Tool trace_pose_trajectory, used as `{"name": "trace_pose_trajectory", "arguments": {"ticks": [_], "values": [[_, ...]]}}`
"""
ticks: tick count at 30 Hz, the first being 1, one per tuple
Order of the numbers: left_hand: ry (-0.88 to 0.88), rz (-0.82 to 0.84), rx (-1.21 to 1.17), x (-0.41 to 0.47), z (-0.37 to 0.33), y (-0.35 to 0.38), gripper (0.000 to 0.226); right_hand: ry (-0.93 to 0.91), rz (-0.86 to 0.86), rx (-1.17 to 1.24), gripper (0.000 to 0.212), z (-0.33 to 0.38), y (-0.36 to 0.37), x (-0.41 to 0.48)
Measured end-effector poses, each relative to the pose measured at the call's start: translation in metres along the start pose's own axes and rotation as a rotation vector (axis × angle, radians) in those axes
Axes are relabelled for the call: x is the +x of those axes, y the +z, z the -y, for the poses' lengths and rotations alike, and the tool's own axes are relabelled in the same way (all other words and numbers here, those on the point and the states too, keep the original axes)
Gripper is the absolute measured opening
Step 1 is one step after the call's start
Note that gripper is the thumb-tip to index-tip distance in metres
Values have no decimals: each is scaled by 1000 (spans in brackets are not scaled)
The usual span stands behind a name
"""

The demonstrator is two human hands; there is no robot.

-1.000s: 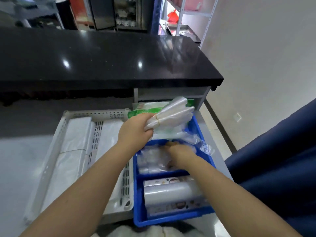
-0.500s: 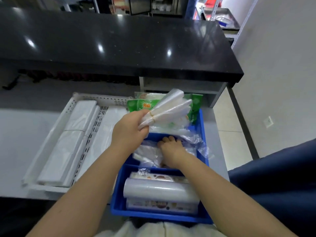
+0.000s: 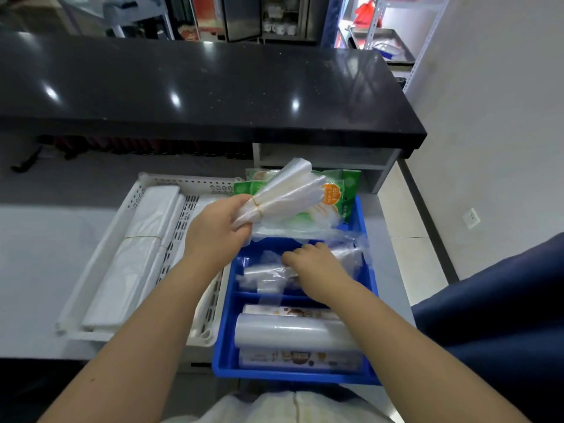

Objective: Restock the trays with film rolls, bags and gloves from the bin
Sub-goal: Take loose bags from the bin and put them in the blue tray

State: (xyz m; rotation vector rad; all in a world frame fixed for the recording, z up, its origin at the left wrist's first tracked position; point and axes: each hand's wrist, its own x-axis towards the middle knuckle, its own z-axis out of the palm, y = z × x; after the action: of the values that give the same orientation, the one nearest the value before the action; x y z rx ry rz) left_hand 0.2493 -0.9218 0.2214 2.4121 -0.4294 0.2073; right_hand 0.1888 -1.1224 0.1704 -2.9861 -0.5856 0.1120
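Two hands are busy over a blue bin [image 3: 225,331] on the worktop [image 3: 36,270]. The left hand [image 3: 213,227] is closed round one end of a bundle of clear bags [image 3: 283,193] and holds it up above the far end of the bin. Just behind the bundle is a green packet [image 3: 345,190]. The right hand [image 3: 308,264] is down in the middle part of the bin, with bent fingers on loose clear bags [image 3: 265,274]; I cannot tell if it grips them. Nearer than the right hand lies a film roll [image 3: 293,334]. Left of the left hand sits a white tray [image 3: 183,181] with folded white bags [image 3: 134,254].
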Motion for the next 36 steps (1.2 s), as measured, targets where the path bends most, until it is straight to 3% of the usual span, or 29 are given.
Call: {"name": "trace_pose_trajectory", "arguments": {"ticks": [7,12,20,28,31,36], "values": [[21,115,-126,9,-14,-8,36,-16,-329,-119,45,9,-42,-35],[68,265,-111,21,-26,-1,45,97,-357,-155,43,-2,-64,-62],[86,614,-182,13,-33,45,33,364,-364,-144,24,-33,-80,-112],[26,785,16,5,-14,72,35,424,-316,-69,23,-39,-73,-109],[34,768,109,2,-10,73,35,432,-298,-57,22,-39,-68,-103],[193,480,278,-3,-12,65,48,410,-275,-35,19,-37,-66,-86]]}}
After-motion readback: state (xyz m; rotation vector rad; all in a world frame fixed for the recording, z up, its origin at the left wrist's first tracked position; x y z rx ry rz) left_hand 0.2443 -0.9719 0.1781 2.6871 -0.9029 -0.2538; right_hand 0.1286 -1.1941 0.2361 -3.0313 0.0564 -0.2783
